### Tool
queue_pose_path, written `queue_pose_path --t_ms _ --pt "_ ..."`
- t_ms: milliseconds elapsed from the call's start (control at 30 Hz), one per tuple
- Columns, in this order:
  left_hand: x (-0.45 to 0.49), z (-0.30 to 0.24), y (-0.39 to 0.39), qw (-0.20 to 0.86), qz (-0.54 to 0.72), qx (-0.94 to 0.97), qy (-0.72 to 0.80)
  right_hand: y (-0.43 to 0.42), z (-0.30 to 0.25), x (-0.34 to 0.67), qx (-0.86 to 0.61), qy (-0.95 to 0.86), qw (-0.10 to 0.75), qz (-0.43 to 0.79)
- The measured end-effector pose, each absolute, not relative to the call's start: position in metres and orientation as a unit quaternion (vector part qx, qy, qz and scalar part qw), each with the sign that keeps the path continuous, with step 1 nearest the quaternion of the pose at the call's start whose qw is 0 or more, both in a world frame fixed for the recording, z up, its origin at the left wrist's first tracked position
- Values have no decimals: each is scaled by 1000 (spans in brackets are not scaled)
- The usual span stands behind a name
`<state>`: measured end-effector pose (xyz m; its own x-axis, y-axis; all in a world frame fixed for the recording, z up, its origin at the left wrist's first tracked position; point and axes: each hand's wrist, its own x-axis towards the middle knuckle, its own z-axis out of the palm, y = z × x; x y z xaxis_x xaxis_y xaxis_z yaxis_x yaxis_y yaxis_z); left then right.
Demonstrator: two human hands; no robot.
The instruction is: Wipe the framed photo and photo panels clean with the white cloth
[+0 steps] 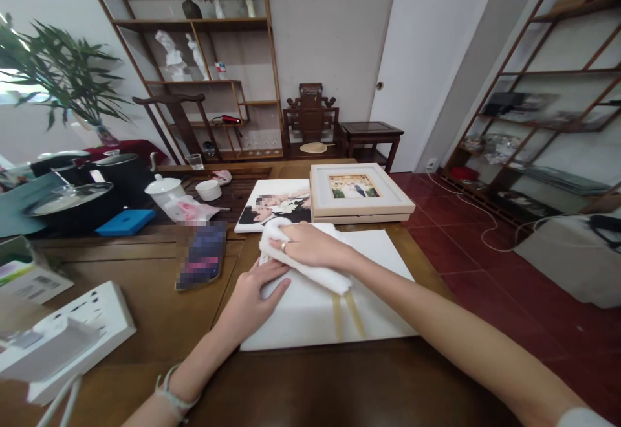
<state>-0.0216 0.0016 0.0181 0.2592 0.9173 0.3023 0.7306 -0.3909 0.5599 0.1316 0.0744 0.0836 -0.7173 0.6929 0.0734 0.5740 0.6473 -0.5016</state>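
Observation:
A white rectangular board (301,323) lies on the wooden table, with two yellowish strips (355,316) on its near half. My right hand (310,244), a ring on one finger, presses a fluffy white cloth (323,276) onto the board's far left part. The cloth is bunched under the palm and fingers. At the board's left edge, my left hand (257,297) rests with fingers stretched out and thumb apart. Its fingertips reach beside the cloth. Just beyond are a photo panel (250,217) and a framed photo (391,187) on a shallow box.
Left of the board, a phone (201,255) lies on the table (160,323). A white power strip (80,333) sits at the near left. Farther back stand a lidded pan (72,210), a white teapot (165,189), a white cup (208,189) and a blue box (126,222).

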Motion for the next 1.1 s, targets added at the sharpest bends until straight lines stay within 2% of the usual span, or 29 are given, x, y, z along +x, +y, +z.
queue_pose_path --t_ms 200,567,800,1100 --pt "-23 16 2 155 302 775 533 71 86 128 -370 -904 102 190" --pt "-23 11 2 142 316 769 537 55 58 262 -497 -851 96 138" --pt "-23 9 3 138 319 770 535 26 45 266 -383 -911 101 111" --pt "-22 11 2 144 314 766 541 19 48 268 -366 -922 77 101"
